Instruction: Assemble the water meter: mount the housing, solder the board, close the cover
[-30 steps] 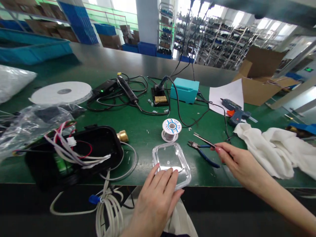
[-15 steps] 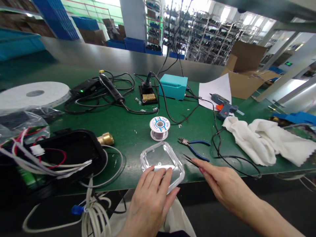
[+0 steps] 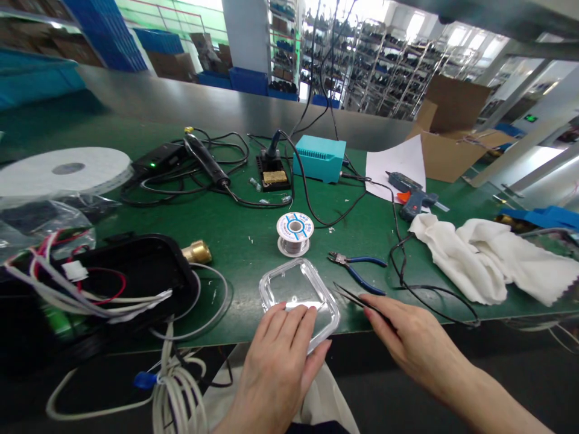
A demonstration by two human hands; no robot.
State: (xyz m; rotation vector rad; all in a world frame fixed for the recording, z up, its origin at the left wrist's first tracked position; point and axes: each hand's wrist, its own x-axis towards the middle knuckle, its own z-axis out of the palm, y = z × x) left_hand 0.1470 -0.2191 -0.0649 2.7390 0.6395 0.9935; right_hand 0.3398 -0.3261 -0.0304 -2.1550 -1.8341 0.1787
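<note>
A clear plastic cover (image 3: 326,296) with rounded corners lies at the table's front edge. Across its near part rests my left hand (image 3: 280,361), fingers laid over it and thumb at its right rim, hiding that portion. My right hand (image 3: 407,328) pinches a pair of dark tweezers (image 3: 350,296), whose slightly parted tips point left, close to the cover's right side. Just beyond the tweezers are blue-handled cutting pliers (image 3: 362,265). A solder wire spool (image 3: 295,234) stands upright behind the cover.
To the left sits a black housing (image 3: 149,265) with loose wires and a brass fitting (image 3: 197,251). Behind are a soldering iron stand (image 3: 272,172), a teal box (image 3: 319,158) and a black screwdriver-like tool (image 3: 205,160). A glue gun (image 3: 412,194) and white cloth (image 3: 465,256) lie right.
The tweezers' tips have spread slightly apart, and more of their rear end shows in my right hand. My left hand stays on the cover. The view has shifted a little.
</note>
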